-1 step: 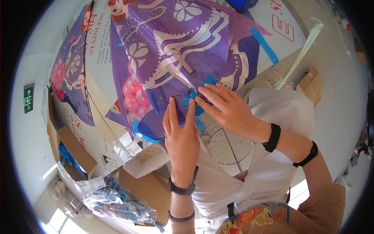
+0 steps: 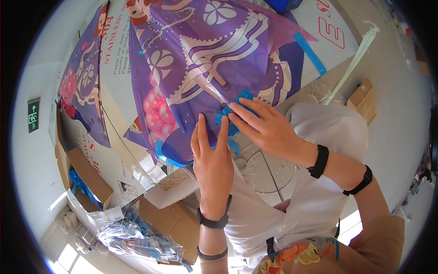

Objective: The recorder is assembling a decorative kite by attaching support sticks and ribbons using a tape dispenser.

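Observation:
A thin purple kite [image 2: 219, 41], printed with a cartoon figure in a gown and pink balls, spreads over a cardboard-topped surface before me. My left hand [image 2: 212, 166] lies on its near edge, fingers stretched and parted in a V. To its right, my right hand [image 2: 267, 130] rests with extended fingers on a blue strip [image 2: 245, 97] at the same edge. The right fingertips touch the strip and the film beside it; what lies beneath them is hidden. Between the two hands the film has a shiny crease.
A second printed kite [image 2: 86, 86] lies at the left. Nearby are an open carton [image 2: 89, 178] holding blue material, a white box [image 2: 171, 187] of small sticks and a pile of clear packets [image 2: 137, 235]. Pale strips [image 2: 353, 61] and a brown box [image 2: 363, 101] are at the right.
The fingers of my right hand have shifted very slightly on the blue strip. My left hand and the kite look the same.

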{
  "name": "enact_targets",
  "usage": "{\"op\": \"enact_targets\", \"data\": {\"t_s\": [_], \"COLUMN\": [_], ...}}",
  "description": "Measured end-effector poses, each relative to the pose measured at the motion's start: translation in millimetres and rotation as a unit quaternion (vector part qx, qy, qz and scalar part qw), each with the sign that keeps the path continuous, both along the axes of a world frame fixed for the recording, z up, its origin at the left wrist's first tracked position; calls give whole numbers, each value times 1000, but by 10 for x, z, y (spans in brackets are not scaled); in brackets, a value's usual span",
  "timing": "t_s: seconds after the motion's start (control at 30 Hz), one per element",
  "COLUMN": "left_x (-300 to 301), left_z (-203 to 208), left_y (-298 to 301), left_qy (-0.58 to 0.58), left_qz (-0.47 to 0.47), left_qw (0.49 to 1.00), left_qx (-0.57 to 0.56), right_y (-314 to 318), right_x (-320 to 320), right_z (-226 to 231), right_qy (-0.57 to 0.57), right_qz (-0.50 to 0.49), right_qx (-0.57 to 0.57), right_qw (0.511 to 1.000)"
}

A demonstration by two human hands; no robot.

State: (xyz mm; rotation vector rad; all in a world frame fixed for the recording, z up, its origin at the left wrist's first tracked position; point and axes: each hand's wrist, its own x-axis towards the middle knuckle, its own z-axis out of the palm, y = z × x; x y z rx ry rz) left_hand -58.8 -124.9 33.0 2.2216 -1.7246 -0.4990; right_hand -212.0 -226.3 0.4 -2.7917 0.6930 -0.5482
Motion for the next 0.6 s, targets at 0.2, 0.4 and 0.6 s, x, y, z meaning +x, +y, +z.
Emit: {"op": "enact_targets", "data": {"t_s": [0.2, 0.4, 0.6], "left_x": [25, 41, 56], "left_z": [38, 39, 39], "left_y": [1, 3, 0], "left_qy": [-12, -9, -14], "left_qz": [-11, -17, -26], "left_qw": [1000, 999, 999], "left_qx": [17, 28, 18], "right_y": [-3, 4, 40], "right_x": [-24, -36, -53], "right_z": [12, 45, 145], "right_qy": [18, 30, 50], "right_qz": [-5, -24, -46], "right_qx": [6, -10, 5], "right_qw": [1000, 999, 998]}}
